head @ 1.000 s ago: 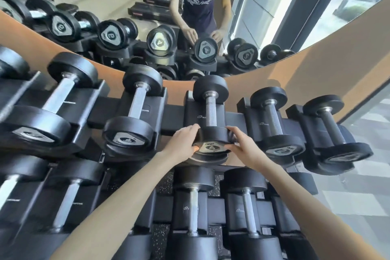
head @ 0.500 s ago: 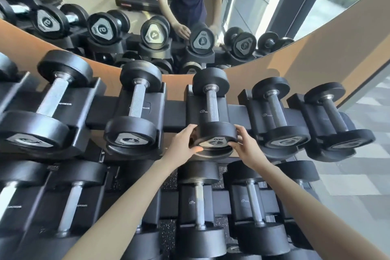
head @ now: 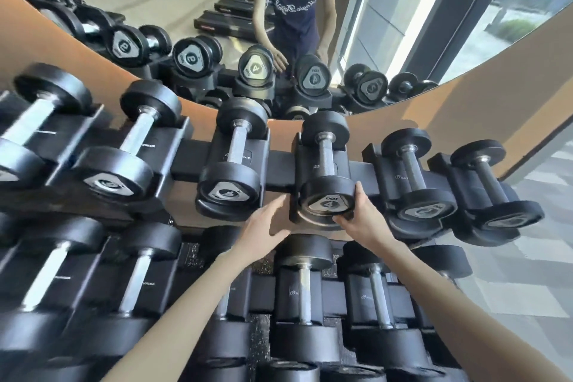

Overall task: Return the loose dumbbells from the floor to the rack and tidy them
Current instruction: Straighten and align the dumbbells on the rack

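Observation:
A black dumbbell marked 4 (head: pixel 326 192) lies in a cradle on the top tier of the black rack (head: pixel 280 172), its chrome handle pointing away from me. My right hand (head: pixel 359 219) grips the right and lower edge of its near head. My left hand (head: pixel 266 226) hovers just left of that head with fingers apart, not touching it. Another 4 dumbbell (head: pixel 231 180) rests in the cradle to the left.
Smaller dumbbells (head: pixel 418 195) fill the cradles to the right, larger ones (head: pixel 117 170) to the left. A lower tier (head: pixel 304 304) holds more dumbbells below my arms. A mirror (head: pixel 217 9) stands behind the rack. Grey tiled floor (head: pixel 527 273) lies at the right.
My left hand has let go of the dumbbell's near head and drawn back to the left. My right hand stays on the head. The view shifted right.

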Demonstrator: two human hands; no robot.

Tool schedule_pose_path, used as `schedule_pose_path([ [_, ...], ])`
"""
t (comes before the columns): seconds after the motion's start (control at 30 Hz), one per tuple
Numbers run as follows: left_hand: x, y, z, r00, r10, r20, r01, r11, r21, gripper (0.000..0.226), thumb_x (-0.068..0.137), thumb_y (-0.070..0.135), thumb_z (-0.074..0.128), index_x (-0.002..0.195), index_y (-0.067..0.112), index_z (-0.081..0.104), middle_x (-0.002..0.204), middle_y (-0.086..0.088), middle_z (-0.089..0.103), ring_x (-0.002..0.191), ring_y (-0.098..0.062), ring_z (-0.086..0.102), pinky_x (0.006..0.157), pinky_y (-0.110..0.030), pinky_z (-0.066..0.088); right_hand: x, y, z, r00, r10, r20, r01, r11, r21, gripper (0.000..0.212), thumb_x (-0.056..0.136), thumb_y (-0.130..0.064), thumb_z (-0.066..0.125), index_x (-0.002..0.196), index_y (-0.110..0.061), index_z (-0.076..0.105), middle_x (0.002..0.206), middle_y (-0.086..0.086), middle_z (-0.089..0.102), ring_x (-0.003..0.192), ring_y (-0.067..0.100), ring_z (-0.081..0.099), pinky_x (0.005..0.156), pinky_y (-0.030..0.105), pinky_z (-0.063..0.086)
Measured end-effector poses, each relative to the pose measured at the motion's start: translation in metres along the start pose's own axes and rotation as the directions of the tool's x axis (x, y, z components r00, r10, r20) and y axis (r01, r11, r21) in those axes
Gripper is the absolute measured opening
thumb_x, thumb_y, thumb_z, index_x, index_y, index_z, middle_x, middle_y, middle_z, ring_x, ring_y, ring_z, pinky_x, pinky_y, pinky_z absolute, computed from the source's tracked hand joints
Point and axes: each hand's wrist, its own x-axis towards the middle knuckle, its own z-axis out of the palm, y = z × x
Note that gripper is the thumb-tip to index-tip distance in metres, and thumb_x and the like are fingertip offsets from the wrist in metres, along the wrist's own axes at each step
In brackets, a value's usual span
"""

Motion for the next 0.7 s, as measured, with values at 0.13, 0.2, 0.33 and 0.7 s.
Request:
schedule_pose_path([
  [0.13, -0.051, -0.008, -0.025, 0.995, 0.081, -0.056, -0.05, 0.904, 0.425, 0.059, 0.089, 0.038, 0.051, 0.143, 0.02, 0.034, 0.146, -0.001, 0.04, 0.134, -0.017, 0.035, 0.113, -0.033, 0.022, -0.036, 0.0, 0.005, 0.996, -0.083, -0.021, 0.079, 0.984, -0.162, 0.087, 0.084, -0.036, 0.057, 0.146, -0.002, 0.007, 0.154, 0.016, 0.017, 0.14, 0.028, 0.024, 0.111, 0.038, 0.027],
  [0.2, -0.079, -0.009, -0.035, 0.993, 0.079, -0.083, -0.014, 0.804, 0.594, 0.06, 0.085, 0.046, 0.039, 0.137, 0.019, 0.045, 0.14, -0.004, 0.048, 0.129, -0.022, 0.044, 0.112, -0.037, 0.022, -0.055, 0.001, -0.001, 0.988, -0.15, 0.036, 0.153, 0.924, -0.35, 0.081, 0.089, -0.035, 0.05, 0.147, -0.005, 0.002, 0.156, 0.013, 0.005, 0.144, 0.023, 0.008, 0.117, 0.038, 0.012],
  [0.33, -0.132, -0.003, -0.053, 0.983, 0.026, -0.184, 0.118, 0.676, 0.728, 0.061, 0.081, 0.047, 0.038, 0.13, 0.015, 0.055, 0.131, -0.009, 0.056, 0.121, -0.028, 0.051, 0.106, -0.045, 0.031, -0.086, -0.01, -0.018, 0.955, -0.294, 0.025, 0.268, 0.83, -0.489, 0.074, 0.09, -0.026, 0.047, 0.148, -0.008, 0.005, 0.157, 0.011, 0.004, 0.144, 0.021, -0.001, 0.118, 0.039, 0.003],
  [0.7, -0.227, 0.02, -0.061, 0.969, -0.019, -0.247, 0.209, 0.599, 0.773, 0.058, 0.081, 0.042, 0.043, 0.132, 0.014, 0.051, 0.135, -0.011, 0.053, 0.125, -0.028, 0.047, 0.108, -0.043, 0.026, -0.152, -0.039, 0.017, 0.86, -0.486, 0.157, 0.503, 0.751, -0.428, 0.064, 0.091, -0.019, 0.045, 0.147, -0.007, 0.016, 0.155, 0.01, 0.016, 0.144, 0.022, 0.009, 0.117, 0.04, 0.006],
])
